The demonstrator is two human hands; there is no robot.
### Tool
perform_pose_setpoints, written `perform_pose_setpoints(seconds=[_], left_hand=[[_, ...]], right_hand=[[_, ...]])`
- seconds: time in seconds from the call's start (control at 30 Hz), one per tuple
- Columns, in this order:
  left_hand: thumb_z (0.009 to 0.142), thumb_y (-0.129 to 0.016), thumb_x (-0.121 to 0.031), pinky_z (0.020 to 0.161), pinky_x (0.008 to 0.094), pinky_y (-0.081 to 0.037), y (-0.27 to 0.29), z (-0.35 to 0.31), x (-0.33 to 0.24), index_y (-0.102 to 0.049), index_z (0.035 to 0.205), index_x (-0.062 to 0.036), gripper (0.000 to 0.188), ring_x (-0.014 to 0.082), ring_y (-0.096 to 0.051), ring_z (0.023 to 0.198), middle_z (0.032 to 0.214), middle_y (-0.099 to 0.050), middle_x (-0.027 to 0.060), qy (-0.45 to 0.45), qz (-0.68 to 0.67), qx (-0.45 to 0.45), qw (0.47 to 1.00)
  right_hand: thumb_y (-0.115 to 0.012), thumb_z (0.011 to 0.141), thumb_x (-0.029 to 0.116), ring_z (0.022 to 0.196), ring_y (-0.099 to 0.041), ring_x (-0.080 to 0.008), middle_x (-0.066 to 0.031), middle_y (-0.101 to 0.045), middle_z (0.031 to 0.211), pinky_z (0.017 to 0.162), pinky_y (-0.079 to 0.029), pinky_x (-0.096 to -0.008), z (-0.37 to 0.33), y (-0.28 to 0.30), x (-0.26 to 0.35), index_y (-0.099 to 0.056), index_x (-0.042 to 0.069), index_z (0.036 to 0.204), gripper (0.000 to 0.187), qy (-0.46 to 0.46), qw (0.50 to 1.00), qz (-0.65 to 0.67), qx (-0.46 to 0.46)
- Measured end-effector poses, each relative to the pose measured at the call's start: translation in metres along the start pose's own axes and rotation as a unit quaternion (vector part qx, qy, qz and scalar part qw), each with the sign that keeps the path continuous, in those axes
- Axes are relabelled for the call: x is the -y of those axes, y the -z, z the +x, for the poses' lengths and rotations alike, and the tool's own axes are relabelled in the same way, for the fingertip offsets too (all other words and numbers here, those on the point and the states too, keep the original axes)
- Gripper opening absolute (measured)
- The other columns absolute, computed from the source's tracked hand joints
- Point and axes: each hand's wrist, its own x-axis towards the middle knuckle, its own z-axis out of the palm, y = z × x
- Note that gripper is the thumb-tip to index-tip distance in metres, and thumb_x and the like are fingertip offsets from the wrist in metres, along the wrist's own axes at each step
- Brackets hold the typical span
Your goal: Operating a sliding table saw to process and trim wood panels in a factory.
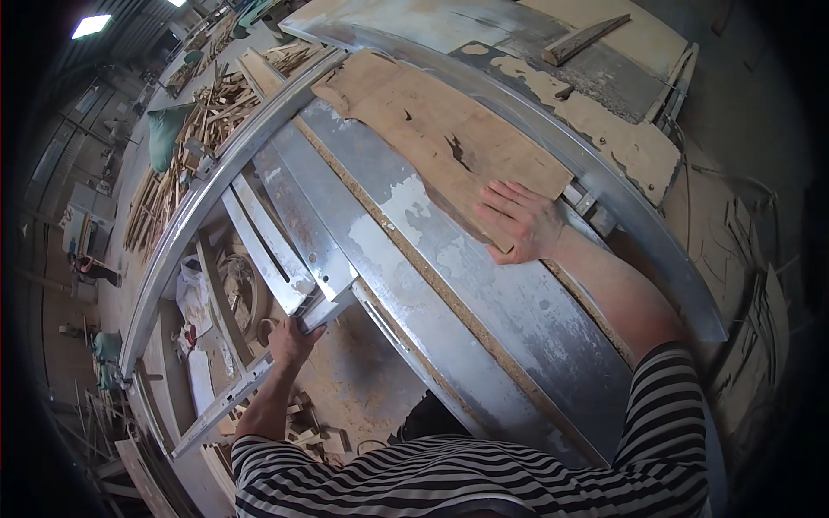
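A wooden board point(449, 129) with a ragged near edge and dark knot cracks lies flat on a worn metal machine table point(406, 250). My right hand point(522, 220) rests on the board's right end, fingers stretched over its top and the thumb by its near corner. To the left, my left hand point(292, 341) is closed round the end of a metal bar point(326, 311), next to a slotted metal plate point(269, 246). The fingertips of that hand are partly hidden.
A long metal rail point(199, 194) curves along the left side, and a metal beam point(639, 207) runs beyond the board. Scrap wood is heaped point(211, 121) at the far left. A wooden stick point(587, 40) lies on a dusty surface at the far right.
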Motion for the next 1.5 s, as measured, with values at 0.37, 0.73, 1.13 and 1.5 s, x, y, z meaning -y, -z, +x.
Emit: perform_pose_setpoints(seconds=[0.37,0.73,1.13,1.5], left_hand=[[0.068,-0.076,-0.059,0.071,0.0450,-0.051,-0.004,-0.002,0.002,-0.060,0.085,-0.0030,0.061,0.0355,-0.064,0.080,0.085,-0.066,0.0163,-0.021,0.004,-0.034,0.999],[0.067,-0.077,-0.059,0.070,0.0452,-0.051,-0.007,-0.003,0.002,-0.060,0.085,-0.0022,0.062,0.0366,-0.065,0.077,0.084,-0.066,0.0171,-0.029,-0.006,-0.067,0.997],[0.068,-0.076,-0.059,0.072,0.0457,-0.052,-0.008,-0.002,0.000,-0.061,0.090,-0.0005,0.064,0.0381,-0.066,0.079,0.084,-0.067,0.0186,-0.014,0.002,-0.062,0.998],[0.069,-0.076,-0.057,0.071,0.0454,-0.052,-0.004,-0.003,-0.005,-0.060,0.092,-0.0007,0.063,0.0382,-0.066,0.078,0.082,-0.067,0.0186,-0.021,0.000,-0.065,0.998]], right_hand=[[-0.070,0.068,0.037,0.113,-0.058,-0.0324,-0.0147,-0.059,0.123,0.099,-0.046,-0.0423,-0.001,-0.001,0.000,-0.062,0.008,0.115,0.056,-0.001,1.000,0.006,-0.003],[-0.070,0.069,0.037,0.114,-0.058,-0.0313,-0.0139,-0.060,0.124,0.099,-0.046,-0.0419,-0.002,-0.002,-0.001,-0.063,0.008,0.116,0.056,0.004,1.000,0.001,-0.006],[-0.070,0.069,0.038,0.114,-0.057,-0.0314,-0.0133,-0.059,0.124,0.100,-0.046,-0.0414,-0.004,-0.003,-0.001,-0.063,0.008,0.116,0.056,0.004,1.000,0.000,-0.012],[-0.072,0.068,0.040,0.118,-0.054,-0.0291,-0.0123,-0.058,0.123,0.101,-0.045,-0.0403,-0.006,-0.004,0.000,-0.062,0.008,0.116,0.058,0.007,1.000,-0.002,-0.016]])
